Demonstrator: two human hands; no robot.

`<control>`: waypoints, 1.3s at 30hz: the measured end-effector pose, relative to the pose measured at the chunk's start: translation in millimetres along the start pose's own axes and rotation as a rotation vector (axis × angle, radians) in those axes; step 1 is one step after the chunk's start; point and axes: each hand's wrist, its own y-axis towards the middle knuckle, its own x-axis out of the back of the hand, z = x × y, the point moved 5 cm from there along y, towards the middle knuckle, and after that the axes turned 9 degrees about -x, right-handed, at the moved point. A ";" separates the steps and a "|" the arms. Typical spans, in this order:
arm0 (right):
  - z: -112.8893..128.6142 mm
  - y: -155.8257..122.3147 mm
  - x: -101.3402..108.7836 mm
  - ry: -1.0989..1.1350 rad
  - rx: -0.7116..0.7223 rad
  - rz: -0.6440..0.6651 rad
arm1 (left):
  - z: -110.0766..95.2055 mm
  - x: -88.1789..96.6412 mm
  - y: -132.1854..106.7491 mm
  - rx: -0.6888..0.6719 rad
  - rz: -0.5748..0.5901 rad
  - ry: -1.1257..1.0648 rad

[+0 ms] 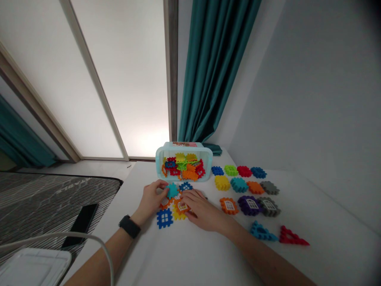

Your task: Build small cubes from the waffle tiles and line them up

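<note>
My left hand (153, 198), with a dark watch on its wrist, pinches a turquoise notched building tile (172, 190) between thumb and fingers. My right hand (199, 207) is closed over an orange tile with a white window (180, 206); its fingers partly cover that tile. Under and around both hands lie loose tiles: a yellow tile (178, 215), a blue window tile (164, 218) in front and a dark blue tile (185, 186) behind. Another orange tile (165, 203) shows in part beside my left fingers.
Behind the hands, a pale blue tub (158, 167) lies on its side, holding several mixed tiles. Rows of stacked tiles, sorted by colour, stand to the right, with a yellow stack (222, 182) and red triangles (292, 236). A phone (81, 222) and a white lid (35, 267) are at left.
</note>
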 end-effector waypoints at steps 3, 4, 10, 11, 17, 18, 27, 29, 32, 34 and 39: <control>-1.8 0.3 -0.2 0.004 0.012 -0.025 | -0.8 1.4 0.5 -0.046 0.035 0.155; -2.8 0.5 -0.7 0.003 0.013 -0.034 | -0.5 1.4 0.7 -0.053 0.048 0.195; -7.4 1.1 -2.3 -0.030 0.022 -0.093 | 0.5 -2.1 -0.2 -0.098 0.136 0.342; -7.5 1.0 -2.3 -0.043 0.027 -0.097 | -0.7 -2.8 -0.9 -0.115 0.151 0.373; -8.3 -0.1 -1.5 -0.070 0.056 -0.145 | -16.1 -3.4 -3.7 -0.203 0.177 0.451; -8.8 -0.3 -0.7 -0.062 0.058 -0.171 | -19.9 -3.9 -4.2 -0.215 0.174 0.405; -8.7 -5.4 16.7 0.031 0.019 -0.565 | -36.7 -27.1 -18.3 0.034 0.148 -0.380; -7.1 -6.3 18.3 0.031 0.004 -0.605 | -38.2 -31.5 -20.8 0.090 0.159 -0.502; -3.7 -7.3 18.6 0.019 -0.001 -0.625 | -40.0 -34.5 -22.7 0.140 0.159 -0.595; -0.9 -7.9 18.1 0.003 0.012 -0.633 | -40.6 -36.1 -23.6 0.161 0.154 -0.638; 3.9 -7.9 16.6 0.004 0.041 -0.625 | -40.2 -39.3 -25.0 0.170 0.140 -0.652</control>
